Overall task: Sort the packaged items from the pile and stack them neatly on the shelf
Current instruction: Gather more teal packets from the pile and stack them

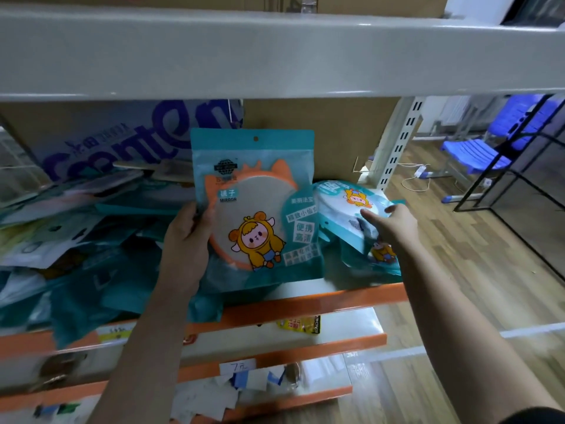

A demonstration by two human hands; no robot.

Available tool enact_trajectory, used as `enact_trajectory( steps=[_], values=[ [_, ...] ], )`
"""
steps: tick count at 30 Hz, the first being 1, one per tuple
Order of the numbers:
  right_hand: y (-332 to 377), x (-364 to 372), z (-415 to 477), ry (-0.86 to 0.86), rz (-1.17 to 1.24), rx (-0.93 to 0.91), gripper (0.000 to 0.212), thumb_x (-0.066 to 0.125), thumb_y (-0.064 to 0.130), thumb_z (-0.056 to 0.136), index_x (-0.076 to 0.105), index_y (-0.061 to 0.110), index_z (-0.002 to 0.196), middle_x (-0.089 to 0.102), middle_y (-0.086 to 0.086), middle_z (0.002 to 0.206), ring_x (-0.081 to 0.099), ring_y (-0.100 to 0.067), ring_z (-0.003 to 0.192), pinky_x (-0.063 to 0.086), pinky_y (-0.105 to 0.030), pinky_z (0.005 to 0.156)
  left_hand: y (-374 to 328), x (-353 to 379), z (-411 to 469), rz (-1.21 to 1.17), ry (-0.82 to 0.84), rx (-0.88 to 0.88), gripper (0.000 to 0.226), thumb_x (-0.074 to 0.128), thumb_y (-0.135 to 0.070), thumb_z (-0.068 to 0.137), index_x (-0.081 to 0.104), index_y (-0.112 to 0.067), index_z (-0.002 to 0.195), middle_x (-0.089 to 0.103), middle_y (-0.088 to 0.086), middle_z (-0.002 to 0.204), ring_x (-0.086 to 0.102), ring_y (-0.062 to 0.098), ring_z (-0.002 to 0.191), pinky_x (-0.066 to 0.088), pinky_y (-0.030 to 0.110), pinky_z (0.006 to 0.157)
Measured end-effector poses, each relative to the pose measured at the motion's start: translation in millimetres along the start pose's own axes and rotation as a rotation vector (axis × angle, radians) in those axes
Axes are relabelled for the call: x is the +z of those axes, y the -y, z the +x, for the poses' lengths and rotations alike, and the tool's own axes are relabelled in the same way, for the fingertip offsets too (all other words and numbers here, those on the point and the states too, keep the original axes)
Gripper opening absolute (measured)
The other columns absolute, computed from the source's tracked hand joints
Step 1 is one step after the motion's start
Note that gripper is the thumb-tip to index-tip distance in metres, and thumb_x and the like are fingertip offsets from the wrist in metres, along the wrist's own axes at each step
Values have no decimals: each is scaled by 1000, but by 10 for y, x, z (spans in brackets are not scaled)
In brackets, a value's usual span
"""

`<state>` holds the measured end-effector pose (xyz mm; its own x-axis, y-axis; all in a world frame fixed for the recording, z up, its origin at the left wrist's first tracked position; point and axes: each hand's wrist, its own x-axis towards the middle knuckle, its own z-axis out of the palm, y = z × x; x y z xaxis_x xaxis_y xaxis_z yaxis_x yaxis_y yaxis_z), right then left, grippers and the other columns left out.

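Note:
My left hand (186, 240) grips the left edge of a teal mirror packet (260, 209) with an orange-rimmed mirror and a cartoon figure, holding it upright above the shelf (308, 301). To its right, a small stack of similar teal packets (351, 228) lies at the right end of the shelf. My right hand (391, 223) reaches onto that stack with fingers extended, touching the top packet. A loose pile of teal packets (85, 258) covers the left part of the shelf.
A grey upper shelf board (275, 53) hangs overhead. Cardboard boxes (321, 133) stand at the back. Lower orange-edged shelves (275, 356) hold small items and price tags. To the right are a wooden floor, a blue chair (477, 157) and a black metal frame (504, 191).

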<state>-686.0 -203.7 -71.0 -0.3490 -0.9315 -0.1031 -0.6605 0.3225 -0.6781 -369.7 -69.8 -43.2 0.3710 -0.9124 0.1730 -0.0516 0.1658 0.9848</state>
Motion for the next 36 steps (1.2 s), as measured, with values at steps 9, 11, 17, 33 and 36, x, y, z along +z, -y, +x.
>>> enact_trajectory(
  steps=[9, 11, 17, 33, 36],
  values=[
    [6, -43, -92, 236, 711, 336, 25, 77, 7, 79, 53, 4, 81, 61, -10, 75, 59, -18, 51, 44, -18, 34, -12, -11, -131, -16, -17, 12, 17, 53, -35, 94, 69, -30, 91, 62, 11, 94, 57, 26, 89, 44, 46, 82],
    [2, -45, -123, 257, 780, 336, 21, 73, 5, 83, 55, 2, 92, 64, -11, 79, 63, -16, 44, 44, -18, 34, 1, 3, -156, -2, -16, 18, 17, 52, -32, 96, 69, -28, 93, 64, 11, 93, 58, 24, 87, 45, 44, 81],
    [-15, -49, -169, 220, 999, 257, 27, 58, -4, 91, 57, 7, 116, 64, -9, 95, 64, -20, 76, 56, -29, 64, -13, 3, -171, 80, -78, 20, 20, 49, -34, 93, 65, -22, 94, 64, 2, 85, 58, 19, 80, 44, 39, 74],
    [1317, 763, -1688, 425, 963, -497, 15, 51, 4, 94, 64, 11, 98, 70, -2, 86, 66, -22, 82, 54, -35, 75, -357, -2022, -662, 271, -563, 74, 15, 50, -33, 93, 63, -27, 94, 66, -7, 90, 59, 19, 90, 44, 33, 76],
    [1646, 1178, -2212, 472, 923, -576, 21, 50, 9, 91, 65, 11, 105, 68, -16, 100, 64, -37, 94, 52, -48, 85, -351, -2733, -953, 276, -652, 39, 16, 50, -45, 85, 65, -38, 86, 66, -5, 94, 60, 21, 95, 46, 43, 84]
  ],
)
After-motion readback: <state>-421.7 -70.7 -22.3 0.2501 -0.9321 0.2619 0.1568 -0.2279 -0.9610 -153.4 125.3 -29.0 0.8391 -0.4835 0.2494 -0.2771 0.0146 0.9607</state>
